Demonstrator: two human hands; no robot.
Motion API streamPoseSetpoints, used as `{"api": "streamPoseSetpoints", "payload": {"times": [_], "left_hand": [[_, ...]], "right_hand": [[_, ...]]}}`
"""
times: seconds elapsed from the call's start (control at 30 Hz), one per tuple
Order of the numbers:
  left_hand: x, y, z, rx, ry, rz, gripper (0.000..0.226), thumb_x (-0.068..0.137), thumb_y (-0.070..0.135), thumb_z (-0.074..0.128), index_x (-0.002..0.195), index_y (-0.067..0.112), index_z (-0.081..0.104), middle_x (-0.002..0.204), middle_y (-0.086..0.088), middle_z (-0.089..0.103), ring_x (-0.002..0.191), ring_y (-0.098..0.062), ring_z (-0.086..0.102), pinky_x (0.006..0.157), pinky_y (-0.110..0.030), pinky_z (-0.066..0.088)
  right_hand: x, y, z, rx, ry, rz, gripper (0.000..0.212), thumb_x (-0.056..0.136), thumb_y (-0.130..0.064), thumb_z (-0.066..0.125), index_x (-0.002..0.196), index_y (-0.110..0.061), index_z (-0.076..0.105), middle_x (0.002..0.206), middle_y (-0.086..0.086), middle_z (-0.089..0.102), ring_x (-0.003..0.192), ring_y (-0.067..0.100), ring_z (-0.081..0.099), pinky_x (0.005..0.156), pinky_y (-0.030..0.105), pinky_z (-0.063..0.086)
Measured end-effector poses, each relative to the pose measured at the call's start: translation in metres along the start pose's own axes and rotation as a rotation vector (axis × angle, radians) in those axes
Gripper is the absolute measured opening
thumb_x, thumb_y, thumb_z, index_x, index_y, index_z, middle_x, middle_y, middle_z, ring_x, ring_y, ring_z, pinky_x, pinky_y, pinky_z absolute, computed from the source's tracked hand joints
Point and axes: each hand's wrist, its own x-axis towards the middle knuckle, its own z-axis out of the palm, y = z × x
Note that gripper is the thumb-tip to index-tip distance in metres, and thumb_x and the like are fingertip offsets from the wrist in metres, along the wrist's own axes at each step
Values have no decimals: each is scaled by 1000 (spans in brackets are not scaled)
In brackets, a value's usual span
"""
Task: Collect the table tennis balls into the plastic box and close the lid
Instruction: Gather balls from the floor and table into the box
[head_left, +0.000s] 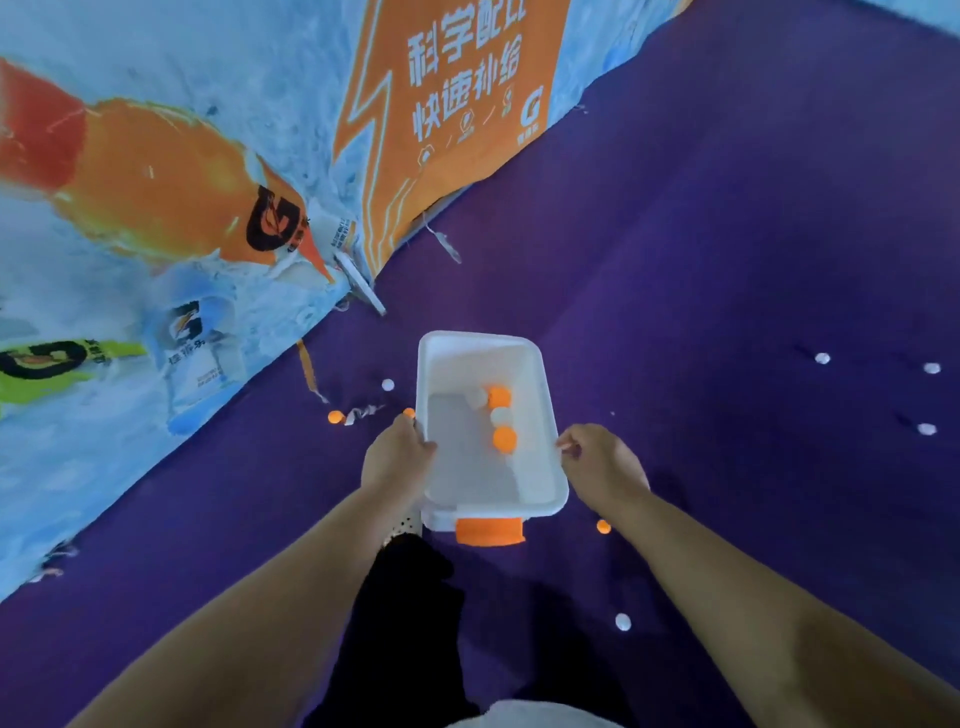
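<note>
1. White plastic box (540, 415) sits lid-off on the purple floor (727, 260), orange latch (490, 531) on its near end.
2. My left hand (395, 460) grips the box's left rim, fingers (423, 441) curled over the edge.
3. My right hand (602, 467) is at the right rim, fingers pinched together; looks like touching the rim, can't tell if it holds anything.
4. Four balls inside: two orange (505, 438), two white (501, 415).
5. Loose on the floor: orange ball (336, 417) left, another orange (603, 526) near my right wrist, white ball (623, 621) nearer me, more white (822, 358) far right.
6. Printed banner (156, 208) runs along the left.
</note>
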Motion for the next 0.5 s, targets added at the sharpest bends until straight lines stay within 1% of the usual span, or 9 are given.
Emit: {"api": "streamPoseSetpoints", "payload": {"times": [0.03,0.1,0.17,0.2,0.27,0.37,0.43,0.47,0.5], "left_hand": [[22,2,-7,7,-14,16,11,86,10,47,96,4,47,107,-16,61,95,-35,60,69,-35,39],[62,4,-14,64,-40,48,13,88,12,48,99,5,48,93,-10,59,92,-33,60,70,-35,42],[101,2,-12,89,-78,60,9,87,12,47,93,5,48,77,-4,54,79,-30,56,63,-37,41],[119,0,-9,86,-93,54,8,86,11,47,89,4,47,74,-6,54,73,-29,54,59,-37,38],[155,-7,4,86,-94,52,11,83,12,47,89,3,48,77,-13,60,72,-32,56,54,-35,34],[209,-26,40,90,-92,60,13,82,14,48,91,4,49,79,-14,62,70,-32,57,54,-34,33],[247,-45,75,81,-83,44,11,82,14,48,90,7,49,77,-12,61,66,-27,53,53,-34,33],[265,-57,95,72,-81,28,9,82,15,47,89,9,48,75,-9,60,65,-26,53,53,-34,32],[282,-68,115,59,-77,10,6,83,15,46,87,11,48,72,-6,58,64,-24,52,52,-33,32]], "right_hand": [[14,-9,4,-2,-1,33,22,91,-18,48,108,-21,61,107,-4,64,81,17,57,53,22,39],[43,-23,14,-17,-26,94,27,91,-18,48,116,-22,57,112,-3,62,85,17,58,57,23,40],[71,-30,27,-29,-73,152,35,92,-17,46,127,-22,50,116,-2,61,87,18,55,60,25,39],[85,-30,35,-31,-95,170,38,93,-19,45,131,-21,46,116,-1,61,86,18,55,58,25,38],[114,-28,53,-22,-124,193,40,94,-23,43,134,-20,41,108,-1,61,85,19,57,56,25,38],[162,-18,94,-5,-142,229,34,95,-29,43,127,-20,41,97,-2,60,80,18,58,53,25,39],[201,-7,131,54,-143,281,28,92,-29,44,118,-19,43,100,0,61,82,22,58,61,29,44],[220,0,153,93,-146,317,26,91,-29,45,114,-18,44,101,1,61,82,24,56,61,29,43],[239,8,175,127,-151,355,23,90,-28,46,111,-17,45,99,1,59,80,24,54,57,28,39]]}}
